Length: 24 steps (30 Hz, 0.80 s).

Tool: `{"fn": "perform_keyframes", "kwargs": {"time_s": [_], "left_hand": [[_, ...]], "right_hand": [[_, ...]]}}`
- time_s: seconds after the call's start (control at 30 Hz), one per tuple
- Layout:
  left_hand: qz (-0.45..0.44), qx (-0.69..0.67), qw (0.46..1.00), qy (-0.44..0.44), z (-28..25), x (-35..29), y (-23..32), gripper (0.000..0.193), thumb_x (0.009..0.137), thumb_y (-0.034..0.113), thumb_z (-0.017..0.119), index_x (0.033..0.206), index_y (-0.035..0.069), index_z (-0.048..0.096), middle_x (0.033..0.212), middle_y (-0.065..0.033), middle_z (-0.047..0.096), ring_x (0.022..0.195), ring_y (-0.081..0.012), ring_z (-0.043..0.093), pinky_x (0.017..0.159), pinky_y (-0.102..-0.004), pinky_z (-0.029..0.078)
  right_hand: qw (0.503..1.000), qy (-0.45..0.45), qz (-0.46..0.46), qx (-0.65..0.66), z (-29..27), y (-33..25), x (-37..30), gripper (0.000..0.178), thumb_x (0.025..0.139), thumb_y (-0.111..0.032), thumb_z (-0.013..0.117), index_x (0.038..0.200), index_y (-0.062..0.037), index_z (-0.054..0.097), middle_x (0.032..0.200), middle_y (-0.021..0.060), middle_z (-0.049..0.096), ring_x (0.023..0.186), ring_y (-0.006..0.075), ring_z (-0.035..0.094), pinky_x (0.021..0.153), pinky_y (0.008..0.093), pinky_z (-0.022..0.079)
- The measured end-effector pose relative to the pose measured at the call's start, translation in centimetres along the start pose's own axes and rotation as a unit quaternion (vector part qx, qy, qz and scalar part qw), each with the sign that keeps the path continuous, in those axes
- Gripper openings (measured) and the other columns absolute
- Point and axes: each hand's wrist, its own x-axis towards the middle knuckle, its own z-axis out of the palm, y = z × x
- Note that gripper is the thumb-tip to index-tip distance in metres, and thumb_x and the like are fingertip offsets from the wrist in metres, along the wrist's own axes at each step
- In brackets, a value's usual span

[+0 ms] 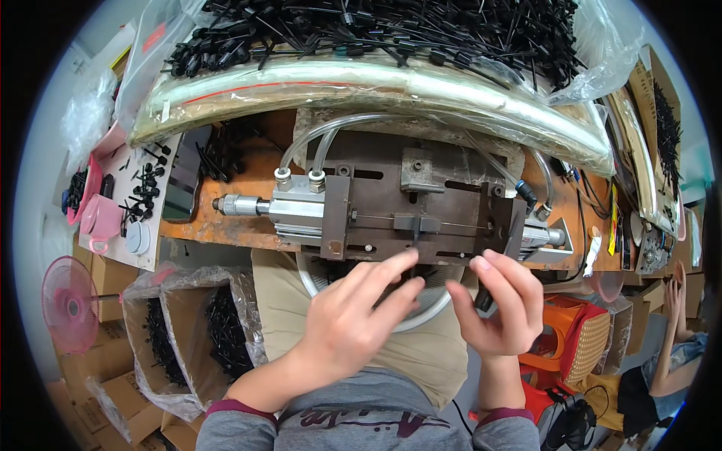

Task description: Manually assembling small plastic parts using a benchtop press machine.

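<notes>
This looks like a workshop or small factory for making or assembling parts. A scuffed orange-brown wooden workbench (pixel 203 229) carries a dark, flat, slotted metal fixture (pixel 368 199), flanked by 2 silver metal cylinders (pixel 297 214) with clear plastic tubes (pixel 320 125) attached. Beyond it, a great heap of thin black rod-like parts (pixel 391 34) fills a wide container with a pale, plastic-covered edge (pixel 451 84). More such parts lie below the bench in a plastic-lined brown cardboard box (pixel 183 323), near stacked brown cardboard cartons (pixel 113 346). Another person (pixel 673 379) is present at the far right.
</notes>
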Motion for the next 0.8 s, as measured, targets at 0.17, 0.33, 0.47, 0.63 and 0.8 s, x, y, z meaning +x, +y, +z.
{"fn": "perform_keyframes", "kwargs": {"time_s": [0.17, 0.33, 0.47, 0.63, 0.8], "left_hand": [[0.043, 0.113, 0.992, -0.029, 1.8, -0.2, -1.2, 0.027, 0.074, 0.011, 0.076, 0.098, 0.0, 0.071, 0.129, -0.0134, 0.065, 0.074, -0.018, 0.066, 0.066, -0.0276, 0.052], [0.04, 0.129, 0.989, -0.052, 1.3, 1.1, -1.1, 0.024, 0.076, 0.013, 0.075, 0.097, 0.002, 0.071, 0.127, -0.0117, 0.066, 0.064, -0.0156, 0.062, 0.061, -0.0268, 0.049], [0.036, 0.153, 0.986, -0.063, 1.2, 1.1, -0.9, 0.023, 0.076, 0.012, 0.076, 0.097, 0.003, 0.072, 0.126, -0.0112, 0.067, 0.059, -0.0148, 0.059, 0.059, -0.0262, 0.048], [0.034, 0.138, 0.988, -0.052, 1.5, 1.0, -1.1, 0.024, 0.075, 0.012, 0.076, 0.097, 0.003, 0.072, 0.126, -0.011, 0.067, 0.056, -0.0146, 0.057, 0.057, -0.026, 0.047], [0.036, 0.106, 0.99, -0.08, 0.7, 0.6, -1.0, 0.025, 0.074, 0.013, 0.077, 0.097, 0.004, 0.072, 0.124, -0.0103, 0.068, 0.057, -0.0144, 0.058, 0.056, -0.0263, 0.047]], "right_hand": [[0.994, -0.021, 0.056, 0.09, -0.7, -0.8, -0.1, 0.037, 0.077, -0.006, 0.078, 0.11, 0.0063, 0.067, 0.114, 0.0216, 0.063, 0.098, 0.0311, 0.069, 0.083, 0.0365, 0.059], [0.986, 0.015, 0.07, 0.148, -0.2, -0.2, -0.9, 0.034, 0.074, 0.0, 0.078, 0.106, 0.0062, 0.067, 0.118, 0.0241, 0.063, 0.1, 0.0323, 0.069, 0.084, 0.0363, 0.059], [0.984, -0.081, 0.09, 0.133, -1.1, -0.4, -0.8, 0.038, 0.067, 0.002, 0.082, 0.103, 0.0029, 0.07, 0.118, 0.0218, 0.064, 0.098, 0.0314, 0.069, 0.082, 0.0357, 0.059], [0.99, -0.113, 0.053, 0.06, -1.1, -1.1, -0.8, 0.034, 0.066, 0.002, 0.082, 0.098, 0.0023, 0.072, 0.115, 0.0184, 0.067, 0.096, 0.0321, 0.07, 0.078, 0.0358, 0.059], [0.987, -0.145, 0.036, 0.058, -1.1, -1.4, -0.7, 0.031, 0.068, 0.004, 0.079, 0.099, 0.0039, 0.071, 0.115, 0.0199, 0.067, 0.094, 0.0325, 0.071, 0.079, 0.0368, 0.06]]}}
